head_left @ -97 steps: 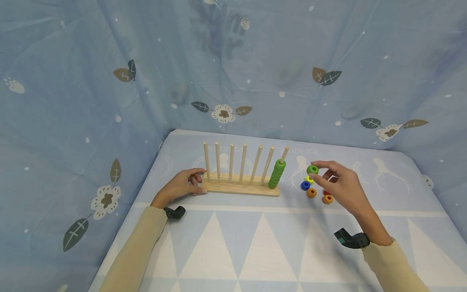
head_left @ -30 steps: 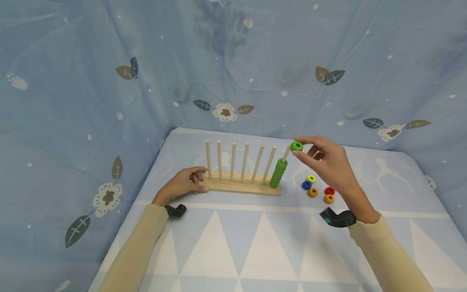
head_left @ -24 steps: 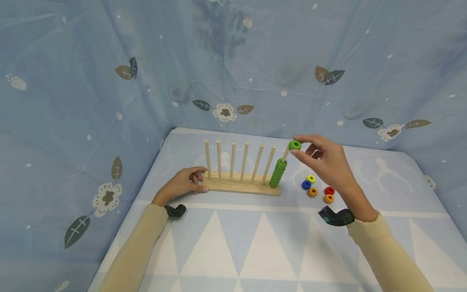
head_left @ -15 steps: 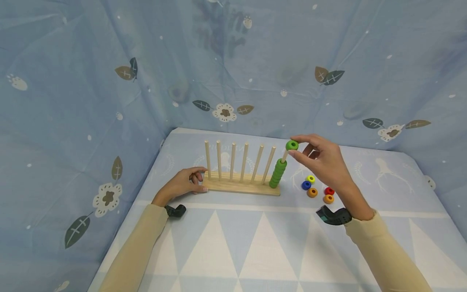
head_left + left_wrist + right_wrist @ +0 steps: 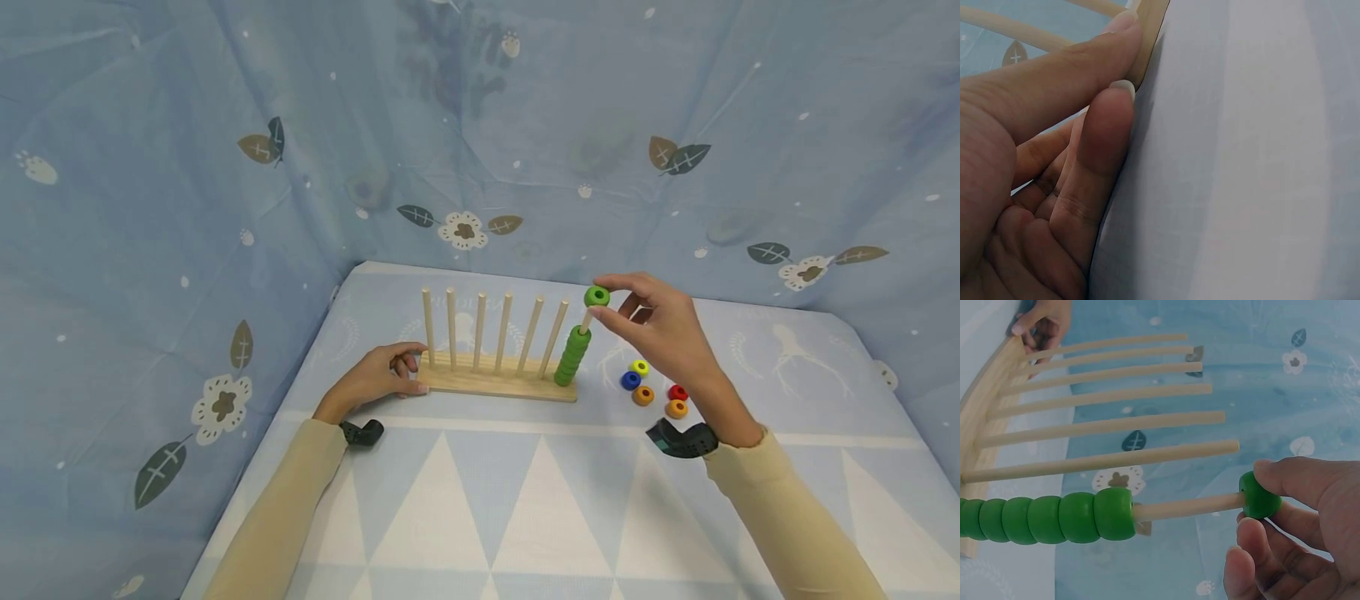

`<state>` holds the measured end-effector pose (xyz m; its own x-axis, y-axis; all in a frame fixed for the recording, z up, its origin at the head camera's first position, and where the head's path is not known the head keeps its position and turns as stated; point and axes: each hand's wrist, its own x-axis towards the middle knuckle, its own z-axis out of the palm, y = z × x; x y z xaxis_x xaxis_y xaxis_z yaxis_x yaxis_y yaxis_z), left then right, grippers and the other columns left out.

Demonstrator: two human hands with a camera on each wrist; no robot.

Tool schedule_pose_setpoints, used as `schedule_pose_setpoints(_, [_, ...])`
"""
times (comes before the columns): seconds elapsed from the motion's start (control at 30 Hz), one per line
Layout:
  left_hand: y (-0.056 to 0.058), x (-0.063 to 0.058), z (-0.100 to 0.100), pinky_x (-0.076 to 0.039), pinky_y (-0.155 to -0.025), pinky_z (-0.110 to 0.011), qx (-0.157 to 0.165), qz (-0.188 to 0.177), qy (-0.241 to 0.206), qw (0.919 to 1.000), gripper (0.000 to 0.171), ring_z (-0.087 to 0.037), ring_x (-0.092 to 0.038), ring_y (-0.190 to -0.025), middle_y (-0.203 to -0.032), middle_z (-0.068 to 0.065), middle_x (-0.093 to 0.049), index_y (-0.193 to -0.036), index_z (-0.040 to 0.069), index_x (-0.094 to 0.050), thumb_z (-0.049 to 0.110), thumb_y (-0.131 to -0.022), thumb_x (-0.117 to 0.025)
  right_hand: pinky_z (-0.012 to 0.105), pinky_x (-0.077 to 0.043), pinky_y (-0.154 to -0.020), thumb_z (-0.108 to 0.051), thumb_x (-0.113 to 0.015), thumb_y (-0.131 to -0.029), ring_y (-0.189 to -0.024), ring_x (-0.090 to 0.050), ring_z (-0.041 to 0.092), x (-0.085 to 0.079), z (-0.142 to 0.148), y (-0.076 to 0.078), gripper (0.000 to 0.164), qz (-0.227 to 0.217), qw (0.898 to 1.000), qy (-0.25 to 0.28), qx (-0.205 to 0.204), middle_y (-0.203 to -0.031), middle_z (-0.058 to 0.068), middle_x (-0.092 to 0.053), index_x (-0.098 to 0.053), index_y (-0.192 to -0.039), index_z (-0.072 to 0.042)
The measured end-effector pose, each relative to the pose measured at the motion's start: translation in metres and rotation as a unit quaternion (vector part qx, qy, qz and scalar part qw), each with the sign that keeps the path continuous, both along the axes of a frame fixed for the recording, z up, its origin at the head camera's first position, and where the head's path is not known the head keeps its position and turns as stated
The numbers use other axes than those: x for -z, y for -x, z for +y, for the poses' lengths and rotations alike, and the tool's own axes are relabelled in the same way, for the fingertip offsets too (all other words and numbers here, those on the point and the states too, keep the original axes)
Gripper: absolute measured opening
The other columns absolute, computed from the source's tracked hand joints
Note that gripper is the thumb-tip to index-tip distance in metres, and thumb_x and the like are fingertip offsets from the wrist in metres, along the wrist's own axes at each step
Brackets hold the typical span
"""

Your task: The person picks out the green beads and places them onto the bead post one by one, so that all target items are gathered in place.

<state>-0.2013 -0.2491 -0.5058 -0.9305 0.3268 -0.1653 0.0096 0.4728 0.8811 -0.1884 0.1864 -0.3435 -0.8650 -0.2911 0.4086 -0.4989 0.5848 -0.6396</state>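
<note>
My right hand [image 5: 660,325] pinches a green bead [image 5: 597,297] between thumb and fingers at the top of the rightmost peg. In the right wrist view this bead [image 5: 1260,495] meets the peg's tip; whether the tip is inside its hole, I cannot tell. Below it, several green beads [image 5: 572,357] are stacked on the same peg, with bare wood between. The wooden peg board [image 5: 495,385] carries a row of upright pegs, the others bare. At its left end my left hand [image 5: 377,372] grips the base, thumb in front and a finger behind; the left wrist view shows fingertips at the board's corner [image 5: 1147,53].
Right of the peg board lie loose beads: a yellow one [image 5: 640,367], a blue one [image 5: 631,380], a red one [image 5: 678,392] and two orange beads [image 5: 643,396]. A patterned cloth covers the table [image 5: 487,500]; blue curtains [image 5: 525,150] stand behind and at the sides.
My right hand has carried the green bead up and left from above the loose beads to the rightmost peg's top. The left hand has stayed on the board.
</note>
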Motion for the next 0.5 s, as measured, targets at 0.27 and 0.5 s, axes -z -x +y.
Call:
schedule_pose_setpoints(0.27, [-0.0003,-0.0002,0.0017,-0.048,-0.084,-0.04,-0.003,-0.001,-0.003,1.0,0.077,-0.026,-0.057,-0.084,-0.108,-0.014,-0.06,-0.146,0.011,-0.054,0.021,-0.08,-0.092,0.02,-0.048,-0.061,-0.022,-0.079,-0.094,-0.073,-0.061,0.014,0.0043,0.0,-0.0004,0.038,-0.005,1.0,-0.004,-0.001,-0.1,-0.001,-0.067,-0.07,-0.131,-0.018])
schedule_pose_setpoints(0.5, [0.001,0.0007,0.0006,-0.047,-0.085,-0.038,-0.001,0.001,0.001,1.0,0.076,-0.025,-0.057,-0.083,-0.107,-0.013,-0.06,-0.146,0.01,-0.055,0.022,-0.08,-0.092,0.021,-0.048,-0.06,-0.023,-0.078,-0.095,-0.074,-0.061,0.015,0.0086,-0.0002,0.0006,0.038,-0.011,1.0,-0.012,0.004,-0.103,0.0,-0.068,-0.07,-0.131,-0.015])
